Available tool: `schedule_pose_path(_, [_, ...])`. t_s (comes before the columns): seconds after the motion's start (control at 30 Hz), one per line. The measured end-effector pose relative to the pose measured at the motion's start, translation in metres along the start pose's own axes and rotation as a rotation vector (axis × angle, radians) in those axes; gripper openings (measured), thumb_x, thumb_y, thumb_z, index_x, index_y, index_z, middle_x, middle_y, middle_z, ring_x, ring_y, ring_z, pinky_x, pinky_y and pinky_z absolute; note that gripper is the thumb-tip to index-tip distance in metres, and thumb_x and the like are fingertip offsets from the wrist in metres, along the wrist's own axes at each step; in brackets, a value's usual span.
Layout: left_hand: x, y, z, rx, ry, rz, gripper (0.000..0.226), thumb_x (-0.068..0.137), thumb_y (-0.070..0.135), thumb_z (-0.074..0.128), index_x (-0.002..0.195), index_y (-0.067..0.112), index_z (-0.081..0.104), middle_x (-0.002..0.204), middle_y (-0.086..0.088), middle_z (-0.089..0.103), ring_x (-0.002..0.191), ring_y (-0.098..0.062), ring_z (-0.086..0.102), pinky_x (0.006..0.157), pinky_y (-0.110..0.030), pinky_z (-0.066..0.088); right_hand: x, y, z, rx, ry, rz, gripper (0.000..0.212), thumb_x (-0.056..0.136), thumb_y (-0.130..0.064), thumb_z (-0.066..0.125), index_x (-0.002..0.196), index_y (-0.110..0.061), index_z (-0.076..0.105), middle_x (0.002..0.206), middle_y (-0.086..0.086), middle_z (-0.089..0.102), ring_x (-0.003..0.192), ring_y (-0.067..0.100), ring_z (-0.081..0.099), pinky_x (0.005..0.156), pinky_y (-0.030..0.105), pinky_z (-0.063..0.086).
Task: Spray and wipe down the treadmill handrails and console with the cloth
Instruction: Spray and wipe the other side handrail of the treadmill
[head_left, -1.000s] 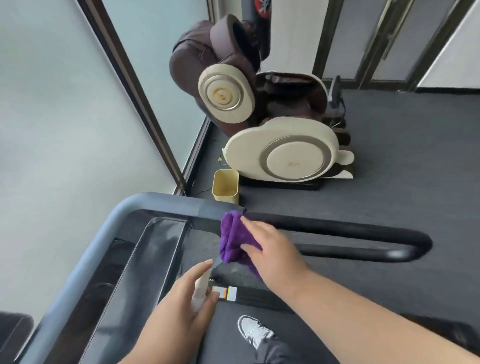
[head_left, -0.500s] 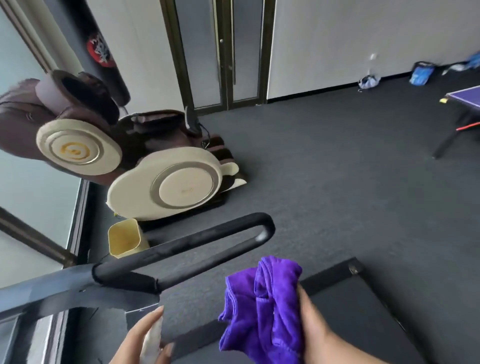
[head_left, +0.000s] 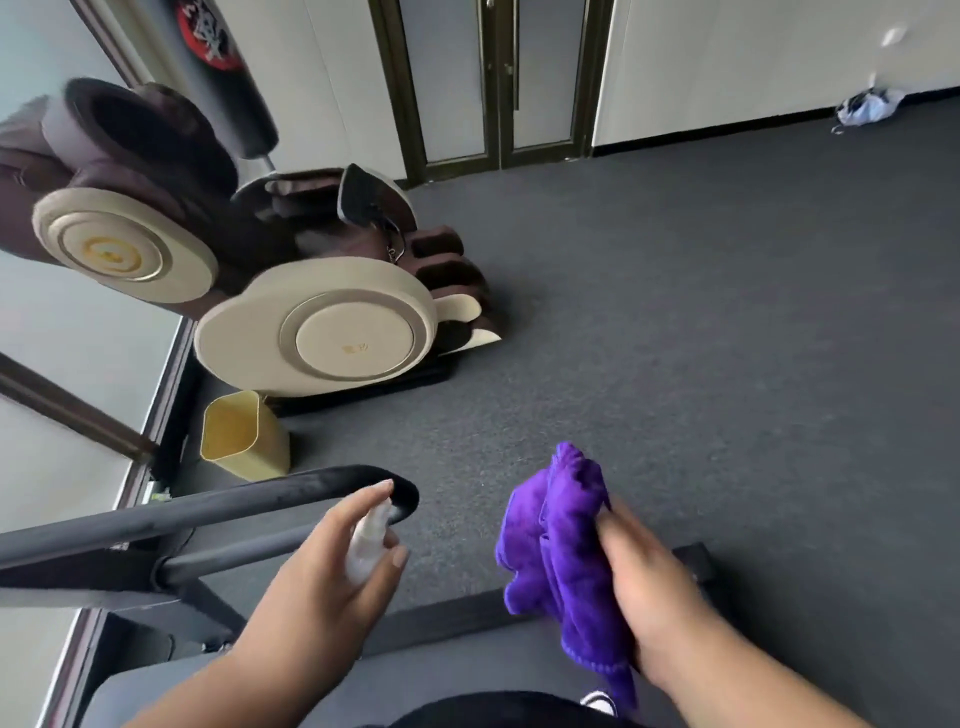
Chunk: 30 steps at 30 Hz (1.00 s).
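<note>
Left hand (head_left: 322, 577) grips small translucent white spray bottle (head_left: 368, 540) beside looped black foam handrail (head_left: 249, 499); right hand (head_left: 649, 587) clutches bunched purple microfibre cloth (head_left: 556, 551), apart from rail.

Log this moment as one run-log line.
left hand: holds spray bottle by handrail end | right hand: grips purple cloth, off the rail | wipe: not in contact
</note>
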<state>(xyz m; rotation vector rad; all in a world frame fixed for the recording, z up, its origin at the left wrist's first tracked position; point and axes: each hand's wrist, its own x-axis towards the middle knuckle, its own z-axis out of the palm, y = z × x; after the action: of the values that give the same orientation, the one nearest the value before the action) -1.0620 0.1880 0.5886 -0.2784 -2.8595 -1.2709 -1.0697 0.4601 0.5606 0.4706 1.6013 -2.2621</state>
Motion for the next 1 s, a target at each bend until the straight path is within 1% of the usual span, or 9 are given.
schedule_pose_path(0.13, [0.062,0.035,0.034,-0.014,0.081,-0.016,0.053,0.077,0.066,0.053,0.127,0.067,0.033,0.101,0.025,0.063,0.076,0.0,0.064,0.063,-0.023,0.045,0.036,-0.039,-0.038,-0.079,0.022,-0.078,0.034,0.082,-0.062,0.06,0.105,-0.039,0.07,0.098,0.003,0.077,0.082,0.025,0.076,0.059,0.03,0.058])
schedule_pose_path(0.3, [0.141,0.049,0.047,0.007,0.18,0.003,0.054,0.08,0.074,0.051,0.13,0.064,0.033,0.098,0.027,0.062,0.07,-0.007,0.064,0.05,-0.017,0.047,0.082,-0.092,-0.06,-0.129,-0.015,-0.121,0.031,0.086,-0.058,0.063,0.107,-0.036,0.069,0.095,0.006,0.077,0.074,0.03,0.075,0.053,0.034,0.057])
schedule_pose_path(0.43, [0.192,0.049,0.06,-0.002,0.125,-0.016,0.059,0.079,0.078,0.05,0.133,0.062,0.032,0.096,0.023,0.062,0.064,-0.013,0.066,0.048,-0.024,0.056,0.126,-0.128,-0.083,-0.282,-0.105,-0.196,0.032,0.087,-0.057,0.062,0.109,-0.035,0.07,0.101,0.001,0.077,0.087,0.021,0.075,0.062,0.025,0.057])
schedule_pose_path(0.57, [0.265,0.026,0.08,-0.037,0.094,0.025,0.066,0.071,0.084,0.051,0.131,0.06,0.035,0.096,0.022,0.062,0.062,-0.017,0.068,0.052,-0.034,0.059,0.199,-0.164,-0.102,-0.437,-0.178,-0.247,0.018,0.099,-0.044,0.054,0.11,-0.041,0.068,0.102,-0.003,0.076,0.093,0.018,0.074,0.073,0.03,0.059])
schedule_pose_path(0.67, [0.328,-0.016,0.11,-0.182,0.162,0.012,0.068,0.066,0.081,0.06,0.128,0.059,0.042,0.093,0.01,0.065,0.066,-0.019,0.069,0.056,-0.034,0.06,0.284,-0.166,-0.108,-0.574,-0.132,-0.316,0.017,0.097,-0.047,0.056,0.11,-0.047,0.067,0.104,-0.02,0.074,0.1,0.001,0.068,0.091,0.027,0.052])
schedule_pose_path(0.73, [0.375,-0.046,0.138,-0.246,0.223,0.012,0.063,0.071,0.069,0.067,0.127,0.056,0.044,0.092,0.005,0.067,0.065,-0.019,0.069,0.055,-0.031,0.058,0.358,-0.164,-0.108,-0.71,-0.079,-0.394,0.015,0.091,-0.05,0.059,0.104,-0.057,0.062,0.1,-0.04,0.065,0.099,-0.016,0.06,0.084,0.007,0.043])
schedule_pose_path(0.8, [0.424,-0.071,0.159,-0.24,0.287,-0.029,0.053,0.081,0.05,0.069,0.125,0.059,0.041,0.09,0.008,0.069,0.063,-0.017,0.067,0.057,-0.03,0.057,0.429,-0.167,-0.102,-0.731,-0.077,-0.432,0.019,0.089,-0.047,0.061,0.098,-0.062,0.057,0.093,-0.049,0.059,0.092,-0.024,0.056,0.07,-0.001,0.039])
schedule_pose_path(0.9, [0.479,-0.09,0.168,-0.25,0.386,-0.146,0.047,0.085,0.046,0.066,0.122,0.062,0.04,0.09,0.011,0.066,0.062,-0.02,0.065,0.059,-0.034,0.057,0.508,-0.167,-0.076,-0.625,-0.155,-0.38,0.02,0.092,-0.042,0.061,0.102,-0.059,0.062,0.095,-0.039,0.066,0.085,-0.017,0.063,0.064,0.0,0.041])
schedule_pose_path(1.0, [0.509,-0.088,0.163,-0.345,0.543,-0.223,0.048,0.088,0.036,0.066,0.122,0.06,0.043,0.09,0.008,0.066,0.064,-0.03,0.064,0.056,-0.044,0.056,0.546,-0.179,-0.046,-0.582,-0.272,-0.426,0.023,0.09,-0.061,0.056,0.112,-0.063,0.058,0.108,-0.031,0.069,0.1,-0.011,0.063,0.087,0.015,0.048])
